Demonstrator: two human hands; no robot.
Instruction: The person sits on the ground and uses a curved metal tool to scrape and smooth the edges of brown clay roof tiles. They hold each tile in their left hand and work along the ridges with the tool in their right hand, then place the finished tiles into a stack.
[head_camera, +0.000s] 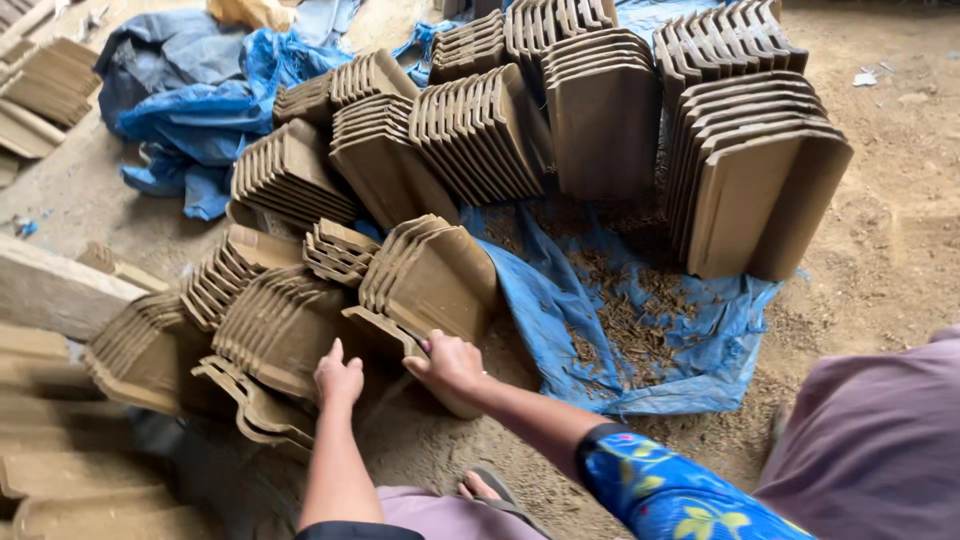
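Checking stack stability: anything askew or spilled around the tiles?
Yes. The near clay tile stacks have slumped, leaning at mixed angles, unlike the upright rows behind. Crumbled debris litters the blue tarp. Both hands, left hand and right hand, grip one tilted tile.

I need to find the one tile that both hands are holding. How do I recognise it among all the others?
Start at the blue tarp on the dirt floor, then look at its left edge, where brown clay tiles lean in rows. The held tile is the nearest one, gripped by the left hand and right hand, pulled away from its row.
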